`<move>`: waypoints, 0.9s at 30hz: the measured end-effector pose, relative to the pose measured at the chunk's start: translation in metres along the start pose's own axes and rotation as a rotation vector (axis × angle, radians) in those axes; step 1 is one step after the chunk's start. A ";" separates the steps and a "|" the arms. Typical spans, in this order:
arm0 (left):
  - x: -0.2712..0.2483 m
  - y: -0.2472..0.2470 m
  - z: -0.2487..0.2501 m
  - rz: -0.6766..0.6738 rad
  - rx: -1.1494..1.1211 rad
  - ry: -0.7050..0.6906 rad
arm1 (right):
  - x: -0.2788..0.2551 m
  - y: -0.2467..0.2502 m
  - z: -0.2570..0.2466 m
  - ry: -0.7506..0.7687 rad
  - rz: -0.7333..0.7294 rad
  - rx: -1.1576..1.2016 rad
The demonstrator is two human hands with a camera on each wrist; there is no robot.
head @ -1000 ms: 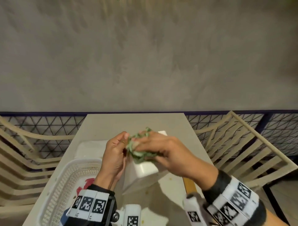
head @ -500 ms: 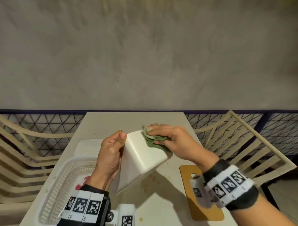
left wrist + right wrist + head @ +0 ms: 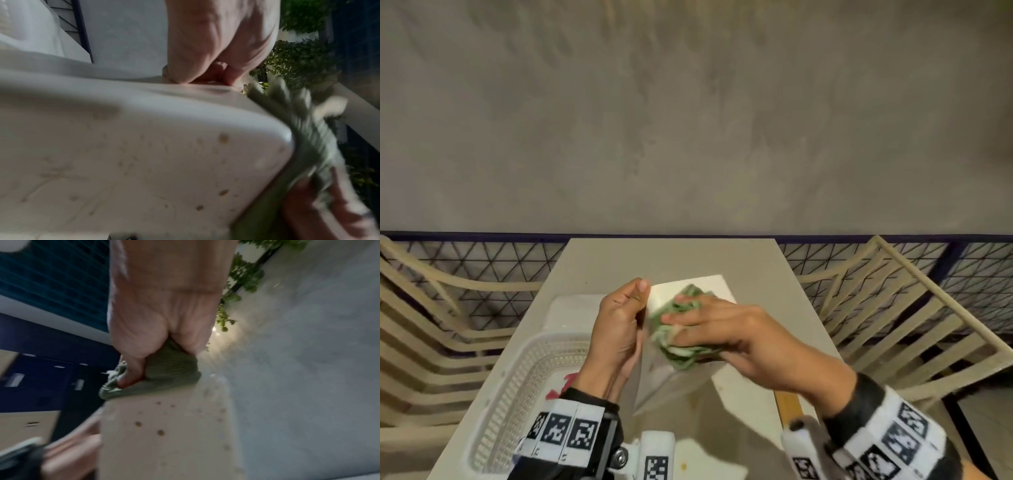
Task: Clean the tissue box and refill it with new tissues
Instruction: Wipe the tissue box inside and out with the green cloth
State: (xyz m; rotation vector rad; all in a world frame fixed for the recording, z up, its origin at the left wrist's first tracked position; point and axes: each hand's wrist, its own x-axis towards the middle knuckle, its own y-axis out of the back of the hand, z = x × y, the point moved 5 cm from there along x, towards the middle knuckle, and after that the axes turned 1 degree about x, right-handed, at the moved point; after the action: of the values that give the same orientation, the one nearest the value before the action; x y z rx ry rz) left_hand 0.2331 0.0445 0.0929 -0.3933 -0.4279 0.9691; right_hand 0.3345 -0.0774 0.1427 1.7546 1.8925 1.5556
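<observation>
My right hand has come back toward me: half a second ago it was wiping the far upper corner of the tissue box, and now it presses a bunched green cloth into the middle of the box's top face, fingers curled round the wad. In the right wrist view the thumb is tucked into the cloth right at the box's edge. My left hand grips the box on its 9 o'clock side, thumb up along the far corner, fingers wrapped out of sight behind; that grip has not shifted. The box sits tilted between both hands, lifted off the table near its centre.

So I judge the wiping stroke is running back and forth and cleaning is not done. Brown specks dot the box's side in both wrist views, though the blur makes it hard to say whether they are dirt or marks in the plastic. That face looks yet to be wiped, and refilling is well off.

Further out, a white basket lies at 8 o'clock with something red in it. A sliver of wooden board shows at 5 o'clock under my right forearm. Slatted chairs stand at 3 and 9 o'clock.
</observation>
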 end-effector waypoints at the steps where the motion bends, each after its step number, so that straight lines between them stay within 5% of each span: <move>1: -0.001 0.002 0.001 -0.012 0.016 -0.006 | -0.009 0.007 0.011 -0.066 0.003 0.037; 4: -0.002 0.002 -0.002 -0.012 0.112 -0.014 | -0.012 0.028 0.045 -0.310 0.106 0.023; 10: -0.001 0.000 0.005 0.056 0.029 -0.005 | -0.005 0.001 0.003 -0.015 0.017 0.004; 15: -0.005 -0.004 0.014 0.011 0.004 0.008 | -0.014 0.031 0.048 -0.490 0.286 0.358; 18: -0.009 -0.002 0.021 0.007 -0.060 0.032 | -0.008 0.025 0.064 -0.584 0.393 0.883; 24: -0.021 0.007 0.013 0.056 -0.150 0.126 | -0.004 0.017 0.068 -0.549 0.249 0.888; 27: -0.021 0.015 0.011 -0.088 0.004 0.174 | -0.002 0.022 0.060 -0.522 0.233 0.823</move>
State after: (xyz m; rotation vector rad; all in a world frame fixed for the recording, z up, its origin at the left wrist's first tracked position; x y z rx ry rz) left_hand 0.2062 0.0359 0.0908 -0.4475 -0.2833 0.8425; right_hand 0.3909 -0.0496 0.1298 2.4204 2.2162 0.2196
